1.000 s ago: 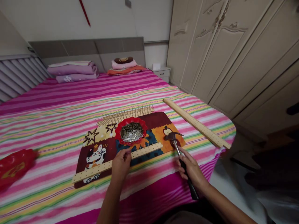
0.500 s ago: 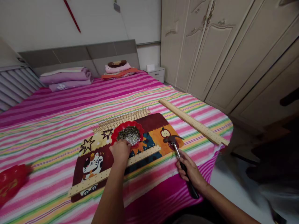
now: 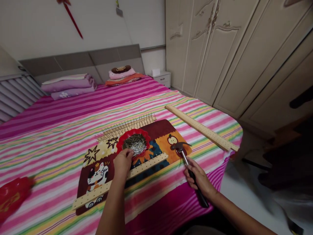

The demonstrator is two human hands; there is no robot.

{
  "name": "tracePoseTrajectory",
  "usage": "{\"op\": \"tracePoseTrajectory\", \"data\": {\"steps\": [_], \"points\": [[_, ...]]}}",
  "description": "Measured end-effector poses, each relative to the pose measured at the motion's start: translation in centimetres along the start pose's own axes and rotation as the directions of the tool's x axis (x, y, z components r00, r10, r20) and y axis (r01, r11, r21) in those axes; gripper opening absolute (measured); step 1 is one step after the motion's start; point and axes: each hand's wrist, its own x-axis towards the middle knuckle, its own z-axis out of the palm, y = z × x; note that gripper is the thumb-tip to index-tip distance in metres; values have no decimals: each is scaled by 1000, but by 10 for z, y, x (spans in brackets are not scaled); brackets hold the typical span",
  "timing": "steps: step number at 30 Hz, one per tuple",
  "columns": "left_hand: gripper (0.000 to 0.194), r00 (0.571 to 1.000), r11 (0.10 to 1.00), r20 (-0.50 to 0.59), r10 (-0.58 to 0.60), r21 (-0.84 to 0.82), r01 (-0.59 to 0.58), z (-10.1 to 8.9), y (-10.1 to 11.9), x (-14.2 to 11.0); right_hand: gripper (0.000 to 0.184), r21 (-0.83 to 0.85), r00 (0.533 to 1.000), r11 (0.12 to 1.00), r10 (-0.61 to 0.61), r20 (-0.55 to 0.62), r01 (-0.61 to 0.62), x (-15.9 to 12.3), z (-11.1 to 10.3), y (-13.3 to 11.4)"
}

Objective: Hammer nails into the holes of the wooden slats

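Note:
My left hand (image 3: 123, 160) is at the near left rim of a red scalloped bowl (image 3: 147, 139), its thumb and fingertips pinched together. Whatever lies between those fingertips is too small to make out. Loose nails (image 3: 137, 144), silver and darker, fill the bowl. My right hand (image 3: 200, 179) is wrapped round the black handle of a claw hammer (image 3: 185, 158), whose head rests over the right part of a patterned mat (image 3: 160, 131). Across the mat's front lies a wooden strip (image 3: 148, 164) with rows of holes; several nails stand in its right part. My left forearm hides part of this strip.
Behind the bowl lie wooden strips (image 3: 127, 128) bristling with upright nails. Another long perforated strip (image 3: 199, 126) lies at the bed's right side. A red object (image 3: 14, 197) sits at far left. Folded bedding (image 3: 69, 85) is near the headboard; wardrobes (image 3: 220, 58) stand at right.
My left hand has moved from inside the bowl's near edge slightly left and toward me, fingers still pinched. My right hand and the hammer have hardly moved.

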Motion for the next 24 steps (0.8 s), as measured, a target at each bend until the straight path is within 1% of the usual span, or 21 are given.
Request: {"op": "tracePoseTrajectory", "data": {"steps": [2, 4, 7, 9, 10, 12, 15, 17, 20, 24], "points": [[18, 999, 985, -39, -27, -172, 20, -2, -7, -1, 54, 0, 1000, 1000, 2, 3, -2, 1, 0, 0], [19, 996, 934, -64, -68, -356, 41, -5, -13, -4, 54, 6, 1000, 1000, 13, 8, -13, 0, 0, 0], [28, 988, 786, -49, -146, -612, 86, -10, -21, -14, 52, 14, 1000, 1000, 18, 7, -19, -1, 2, -2], [38, 980, 680, -6, -197, -721, 132, -15, -26, -23, 52, 5, 1000, 1000, 8, 0, -8, -2, 3, -3], [43, 975, 638, 17, -220, -754, 158, -17, -29, -28, 52, -3, 1000, 1000, 5, -4, -5, -3, 3, -4], [51, 965, 581, 62, -253, -788, 203, -23, -35, -37, 50, -14, 1000, 1000, 5, -9, -5, -4, 3, -5], [58, 955, 545, 118, -273, -799, 254, -29, -43, -50, 49, -10, 1000, 1000, 8, -1, -8, -3, 3, -5], [59, 951, 534, 144, -273, -800, 275, -29, -45, -56, 48, -8, 1000, 1000, 4, 1, -4, -3, 3, -5], [53, 949, 508, 148, -278, -816, 276, -24, -45, -62, 47, -8, 1000, 1000, -5, -2, 5, -3, 2, -4], [47, 949, 457, 120, -293, -854, 249, -7, -41, -65, 45, 1, 1000, 1000, -10, 0, 10, -2, 2, -3]]}}
